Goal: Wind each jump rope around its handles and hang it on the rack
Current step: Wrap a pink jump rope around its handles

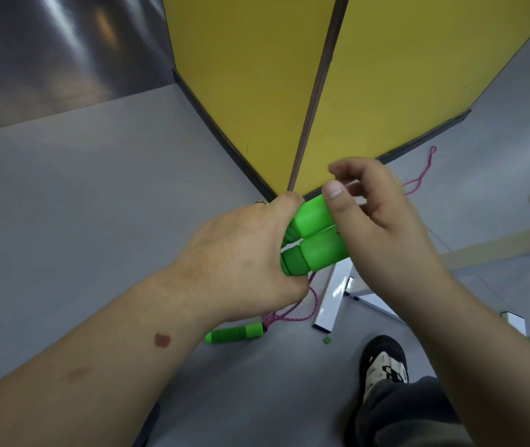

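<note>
1. Grey floor (96, 188) fills most of the view, with two yellow panels (257, 75) meeting in an upright corner just ahead and a white metal frame leg (333, 298) lying on the floor below the hands.

2. Left hand (241, 256) is clamped round the butt ends of two green handles (317, 240), pressed side by side so that, as I judge it, they form one core for winding.

3. Right hand (376, 214) rests its thumb on the upper handle's far end; its fingers are curled loosely above, and whether they pinch any cord I cannot tell.

4. Pink cord (313, 301) hangs from under the left hand to the floor, so winding looks barely begun.

5. Another green handle (234, 333) lies on the floor near the panel corner, its pink cord bunched beside it; more cord (425, 175) trails along the right panel's base.

6. Open floor lies to the left; the panels ahead, the frame and the person's shoe (384, 366) crowd the right, so wide winding sweeps probably suit the left side. No rack is clearly visible.
</note>
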Available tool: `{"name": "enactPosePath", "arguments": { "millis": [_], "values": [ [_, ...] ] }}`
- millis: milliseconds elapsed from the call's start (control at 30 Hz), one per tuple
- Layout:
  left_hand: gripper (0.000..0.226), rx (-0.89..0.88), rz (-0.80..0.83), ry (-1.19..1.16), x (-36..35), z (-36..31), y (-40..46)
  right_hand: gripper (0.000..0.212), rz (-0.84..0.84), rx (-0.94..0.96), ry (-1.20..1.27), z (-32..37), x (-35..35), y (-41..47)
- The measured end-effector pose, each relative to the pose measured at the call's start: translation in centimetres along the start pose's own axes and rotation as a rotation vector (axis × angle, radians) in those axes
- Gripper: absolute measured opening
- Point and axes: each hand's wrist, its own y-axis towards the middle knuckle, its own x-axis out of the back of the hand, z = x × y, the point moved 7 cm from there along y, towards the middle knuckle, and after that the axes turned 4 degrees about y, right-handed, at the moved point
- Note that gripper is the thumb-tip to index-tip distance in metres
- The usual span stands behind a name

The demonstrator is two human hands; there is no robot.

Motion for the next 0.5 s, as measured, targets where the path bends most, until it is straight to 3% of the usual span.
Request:
{"name": "enactPosePath", "arguments": {
  "millis": [100,167,333,500],
  "values": [
    [0.05,-0.022,0.005,0.027,0.0,-0.2,-0.1,0.033,0.206,0.002,0.002,0.2,-1.4,-0.6],
    [0.05,-0.016,0.023,0.031,-0.2,-0.2,-0.3,0.03,0.24,-0.021,0.006,0.2,-1.7,-0.8],
    [0.04,-0.006,0.003,0.029,0.0,-0.7,-0.4,0.037,0.101,0.003,-0.104,0.5,-0.6,-0.5],
    [0.073,-0.043,-0.109,0.15,0.2,-1.9,-0.6,0.044,-0.081,-0.002,-0.203,0.5,1.1,-0.1]
  ]
}}
